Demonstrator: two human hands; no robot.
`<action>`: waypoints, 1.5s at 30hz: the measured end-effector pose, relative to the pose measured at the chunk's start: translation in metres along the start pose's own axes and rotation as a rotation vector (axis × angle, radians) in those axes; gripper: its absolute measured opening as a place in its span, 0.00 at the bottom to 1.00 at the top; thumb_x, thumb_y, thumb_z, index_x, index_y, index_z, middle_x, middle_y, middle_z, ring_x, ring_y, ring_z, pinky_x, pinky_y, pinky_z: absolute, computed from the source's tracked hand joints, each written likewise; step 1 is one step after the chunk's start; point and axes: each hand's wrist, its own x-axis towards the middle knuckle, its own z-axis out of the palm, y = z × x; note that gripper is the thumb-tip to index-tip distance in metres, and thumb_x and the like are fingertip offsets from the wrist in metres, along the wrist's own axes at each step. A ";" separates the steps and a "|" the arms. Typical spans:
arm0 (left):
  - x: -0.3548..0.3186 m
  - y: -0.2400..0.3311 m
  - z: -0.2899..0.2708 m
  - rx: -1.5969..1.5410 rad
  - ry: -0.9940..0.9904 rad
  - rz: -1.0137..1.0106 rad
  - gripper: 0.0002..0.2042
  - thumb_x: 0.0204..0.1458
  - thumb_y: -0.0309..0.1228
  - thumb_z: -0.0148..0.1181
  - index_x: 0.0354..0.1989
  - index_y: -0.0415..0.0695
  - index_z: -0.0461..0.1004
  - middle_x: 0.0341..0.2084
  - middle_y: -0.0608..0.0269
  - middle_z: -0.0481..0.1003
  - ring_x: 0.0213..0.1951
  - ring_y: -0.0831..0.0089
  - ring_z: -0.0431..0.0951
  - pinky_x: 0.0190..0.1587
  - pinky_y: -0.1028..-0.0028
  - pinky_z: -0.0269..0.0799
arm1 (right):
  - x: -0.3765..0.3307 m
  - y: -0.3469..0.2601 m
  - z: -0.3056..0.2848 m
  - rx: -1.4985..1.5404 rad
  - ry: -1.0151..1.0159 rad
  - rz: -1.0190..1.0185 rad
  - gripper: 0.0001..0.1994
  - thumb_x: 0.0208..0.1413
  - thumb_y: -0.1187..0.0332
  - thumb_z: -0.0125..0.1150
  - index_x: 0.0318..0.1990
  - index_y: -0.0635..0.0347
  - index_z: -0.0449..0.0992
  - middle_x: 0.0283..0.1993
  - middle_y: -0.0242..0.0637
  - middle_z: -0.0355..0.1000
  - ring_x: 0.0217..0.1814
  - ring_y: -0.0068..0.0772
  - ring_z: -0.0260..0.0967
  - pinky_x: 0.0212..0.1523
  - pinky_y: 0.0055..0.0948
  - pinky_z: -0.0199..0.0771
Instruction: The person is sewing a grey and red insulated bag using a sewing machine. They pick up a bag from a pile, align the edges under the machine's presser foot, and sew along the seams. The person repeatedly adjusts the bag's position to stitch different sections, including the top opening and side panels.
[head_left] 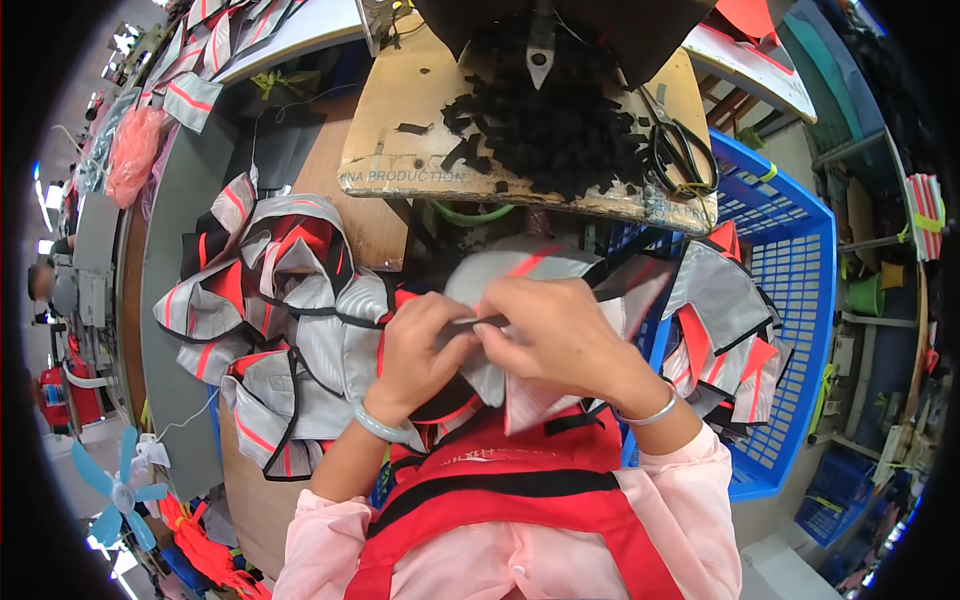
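Note:
Right in front of my chest, my left hand (425, 350) and my right hand (555, 335) are close together, fingertips pinched on the dark edge of a grey fabric piece (480, 275) with a bright red stripe. Part of the piece is blurred, and my fingers cover much of that edge. Its lower part hangs down over my red apron (520, 500). To the left lies a heap of similar grey pieces (310, 225) with black bindings and red stripes, some of it touching my left forearm.
A wooden board (390, 145) ahead carries a mound of black fabric scraps (560, 125) and black-handled scissors (680, 150), beneath a metal machine part (540, 55). At right stands a blue plastic crate (810, 260) with more grey pieces (720, 290). A blue fan (122, 497) is at lower left.

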 end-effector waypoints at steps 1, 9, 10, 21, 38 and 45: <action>-0.002 0.009 -0.005 -0.024 -0.001 -0.038 0.11 0.42 0.28 0.65 0.34 0.39 0.75 0.28 0.54 0.76 0.29 0.59 0.76 0.30 0.69 0.71 | -0.001 -0.006 -0.009 0.038 -0.002 -0.031 0.08 0.45 0.68 0.62 0.30 0.62 0.73 0.26 0.41 0.73 0.28 0.43 0.72 0.30 0.34 0.71; 0.079 0.069 -0.058 -0.009 -0.028 0.135 0.14 0.41 0.17 0.56 0.38 0.38 0.78 0.27 0.55 0.78 0.27 0.68 0.79 0.31 0.75 0.72 | -0.011 -0.025 -0.079 0.218 0.147 0.071 0.12 0.44 0.67 0.64 0.36 0.64 0.75 0.29 0.43 0.72 0.30 0.40 0.72 0.32 0.29 0.70; 0.090 0.060 -0.054 0.001 -0.046 0.158 0.12 0.42 0.19 0.56 0.38 0.37 0.78 0.27 0.55 0.78 0.27 0.67 0.79 0.31 0.75 0.72 | -0.006 -0.018 -0.081 0.168 0.189 0.145 0.12 0.44 0.68 0.63 0.36 0.64 0.75 0.29 0.43 0.72 0.30 0.40 0.72 0.32 0.29 0.70; 0.169 0.012 -0.056 -0.156 -0.317 -0.225 0.13 0.53 0.33 0.60 0.36 0.32 0.76 0.25 0.68 0.74 0.29 0.84 0.69 0.32 0.81 0.66 | 0.053 0.047 -0.075 0.454 0.321 0.315 0.13 0.51 0.66 0.59 0.38 0.68 0.73 0.29 0.28 0.70 0.31 0.15 0.62 0.32 0.19 0.64; 0.210 -0.021 -0.056 -0.426 -0.355 -0.398 0.14 0.54 0.35 0.60 0.39 0.35 0.77 0.30 0.70 0.77 0.31 0.85 0.74 0.36 0.83 0.69 | 0.090 0.072 -0.073 0.662 0.394 0.286 0.12 0.53 0.66 0.58 0.37 0.68 0.74 0.31 0.28 0.72 0.34 0.15 0.65 0.37 0.17 0.64; 0.211 -0.020 -0.054 -0.406 -0.282 -0.384 0.15 0.54 0.36 0.60 0.41 0.36 0.77 0.31 0.69 0.77 0.32 0.85 0.75 0.38 0.83 0.69 | 0.094 0.076 -0.074 0.758 0.429 0.285 0.10 0.53 0.66 0.59 0.35 0.66 0.75 0.31 0.26 0.71 0.33 0.14 0.65 0.37 0.16 0.64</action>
